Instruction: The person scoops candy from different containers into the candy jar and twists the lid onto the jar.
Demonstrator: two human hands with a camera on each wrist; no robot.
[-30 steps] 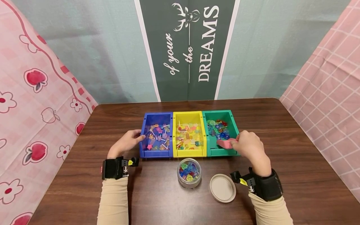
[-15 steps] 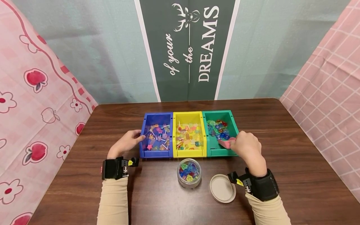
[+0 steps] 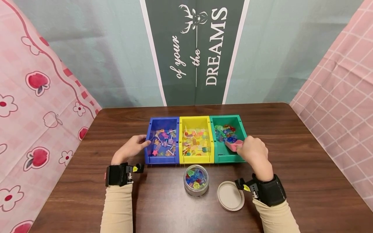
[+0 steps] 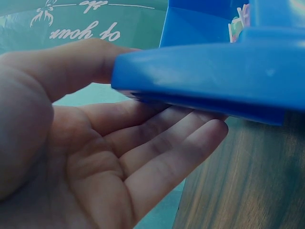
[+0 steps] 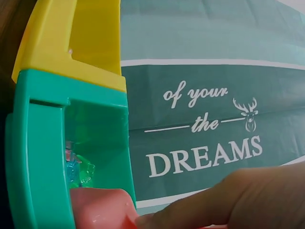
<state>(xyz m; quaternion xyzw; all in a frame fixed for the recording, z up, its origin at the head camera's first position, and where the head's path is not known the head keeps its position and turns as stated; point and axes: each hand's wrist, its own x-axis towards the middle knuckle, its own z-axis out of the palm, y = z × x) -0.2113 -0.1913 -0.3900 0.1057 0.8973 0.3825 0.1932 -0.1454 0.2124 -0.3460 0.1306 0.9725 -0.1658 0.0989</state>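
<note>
My right hand (image 3: 254,150) grips a small pink scoop (image 3: 234,146) by its handle, over the front of the green bin (image 3: 230,158). The scoop's front edge is at the clear coloured beads (image 3: 225,132) there. In the right wrist view the thumb lies along the pink scoop (image 5: 102,207). My left hand (image 3: 130,150) holds the side wall of the blue bin (image 3: 162,159), thumb on top. The left wrist view shows its fingers reaching under the blue wall (image 4: 205,71). Between the two hands stands the yellow bin (image 3: 196,159), joined in the row.
An open clear jar (image 3: 196,191) filled with coloured beads stands in front of the yellow bin. To its right lies a round pale lid (image 3: 231,196), near the right wrist camera. Lollipop-shaped and other small charms (image 3: 164,142) lie in the blue and yellow bins.
My right hand has shifted slightly left and the scoop has moved forward, up to the blue beads in the green bin. My left hand stays on the blue bin.
</note>
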